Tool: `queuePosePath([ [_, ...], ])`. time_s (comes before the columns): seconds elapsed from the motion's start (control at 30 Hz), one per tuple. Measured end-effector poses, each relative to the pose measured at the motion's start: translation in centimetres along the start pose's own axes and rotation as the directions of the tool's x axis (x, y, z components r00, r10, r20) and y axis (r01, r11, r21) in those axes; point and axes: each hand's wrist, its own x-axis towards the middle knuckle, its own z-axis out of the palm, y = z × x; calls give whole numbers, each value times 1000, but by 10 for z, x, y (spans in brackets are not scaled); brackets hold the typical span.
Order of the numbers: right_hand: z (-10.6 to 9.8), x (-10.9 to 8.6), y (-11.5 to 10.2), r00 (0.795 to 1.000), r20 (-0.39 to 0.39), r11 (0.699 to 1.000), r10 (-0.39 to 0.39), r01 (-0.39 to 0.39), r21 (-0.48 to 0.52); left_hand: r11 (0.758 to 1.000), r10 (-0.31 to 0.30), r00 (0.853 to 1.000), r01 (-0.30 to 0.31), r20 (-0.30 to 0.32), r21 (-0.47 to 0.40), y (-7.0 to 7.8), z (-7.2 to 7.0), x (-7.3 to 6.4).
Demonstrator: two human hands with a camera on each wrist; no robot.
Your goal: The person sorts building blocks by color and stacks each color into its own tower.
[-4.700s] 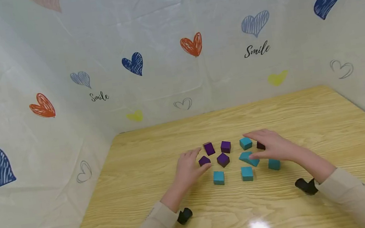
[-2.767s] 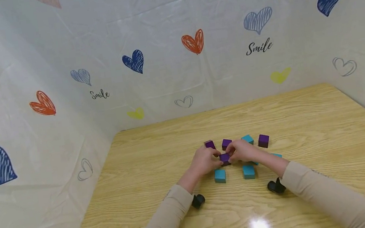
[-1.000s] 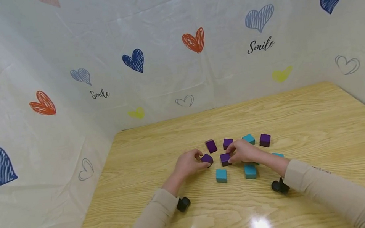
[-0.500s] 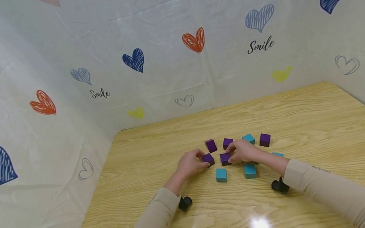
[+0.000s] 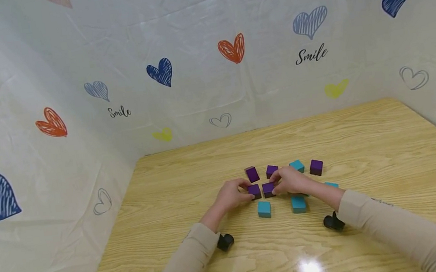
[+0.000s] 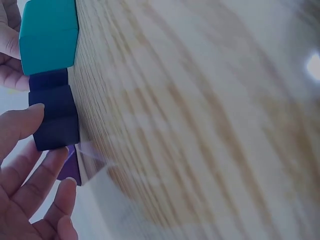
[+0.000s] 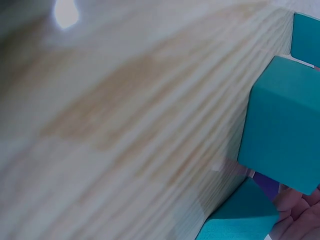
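Observation:
My left hand [image 5: 231, 195] pinches a purple block [image 5: 255, 192] between thumb and fingers. A narrow gap separates it from a second purple block [image 5: 268, 189], which my right hand [image 5: 291, 180] pinches from the right. Seen from the left wrist, the left thumb and fingertips lie on the dark purple block [image 6: 54, 120], with a teal block [image 6: 49, 37] nearer the camera. Teal blocks [image 7: 285, 120] largely cover the right hand [image 7: 300, 215] in the right wrist view. Part of a purple block [image 7: 266, 184] shows between them.
Behind the hands are a purple block [image 5: 252, 174], another purple block [image 5: 272, 171], a blue block [image 5: 297, 166] and a purple block [image 5: 316, 167]. Two blue cubes, a left cube [image 5: 264, 209] and a right cube [image 5: 298, 204], sit in front. More blue pieces are partly hidden by the right arm.
Both hands came in from open to pinch purple blocks. Lately the left hand has slid and turned its block rightward, squaring it beside the other one. The right hand has stayed put.

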Motion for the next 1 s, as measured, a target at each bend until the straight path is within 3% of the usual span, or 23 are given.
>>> queuePosePath([
  [0.43, 2, 2, -3, 1000, -16, 1000, 2, -2, -13, 997, -32, 999, 33, 19, -70, 3, 1, 0],
  [1.0, 3, 3, -2, 1000, -11, 1000, 6, -6, -13, 993, -15, 1000, 15, 3, -117, -1, 5, 1],
])
